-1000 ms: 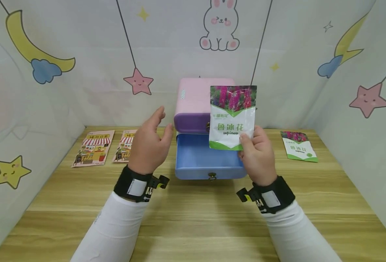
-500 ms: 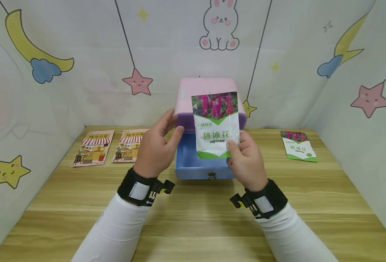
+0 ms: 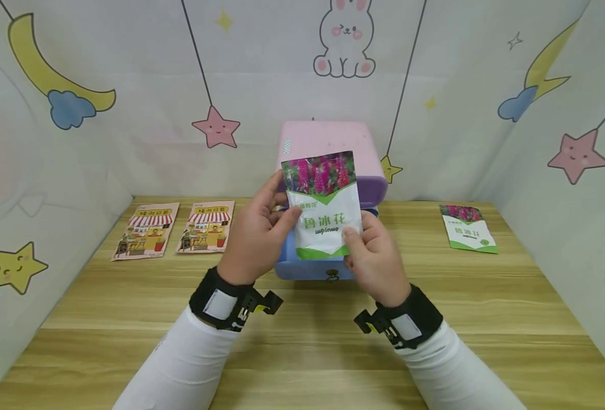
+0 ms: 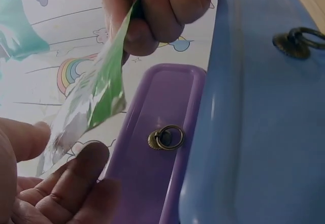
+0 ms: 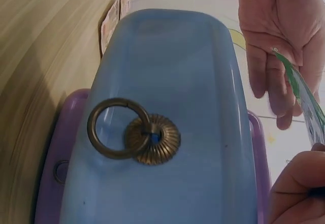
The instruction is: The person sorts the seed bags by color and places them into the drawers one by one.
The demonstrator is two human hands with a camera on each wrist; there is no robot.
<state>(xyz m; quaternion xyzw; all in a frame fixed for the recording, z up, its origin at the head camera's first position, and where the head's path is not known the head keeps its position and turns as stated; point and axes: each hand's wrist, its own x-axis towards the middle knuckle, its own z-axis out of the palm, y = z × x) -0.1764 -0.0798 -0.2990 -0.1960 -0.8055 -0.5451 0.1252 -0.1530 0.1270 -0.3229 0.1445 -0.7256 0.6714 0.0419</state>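
A white and green seed packet [image 3: 323,210] with pink lupine flowers is held up in front of a small drawer box. My right hand [image 3: 379,256] pinches its lower right corner, thumb on the front. At the packet's left edge is my left hand [image 3: 258,233], thumb in front and loosely bent fingers behind; the left wrist view shows the packet's edge reaching between them. Behind, the box has a pink top [image 3: 328,136], a purple upper drawer [image 4: 152,97] and a pulled-out blue lower drawer [image 5: 167,56], whose inside the packet and hands mostly hide.
Two pink packets with a striped awning picture, an outer one [image 3: 146,230] and an inner one [image 3: 205,228], lie on the wooden table [image 3: 302,353] at left. Another lupine packet [image 3: 468,229] lies at right. A patterned cloth backdrop [image 3: 148,142] stands behind the table.
My right hand has carried the lupine packet left and slightly down, tilting it. My left hand has moved right to the packet's left edge. The box and table packets stay put.
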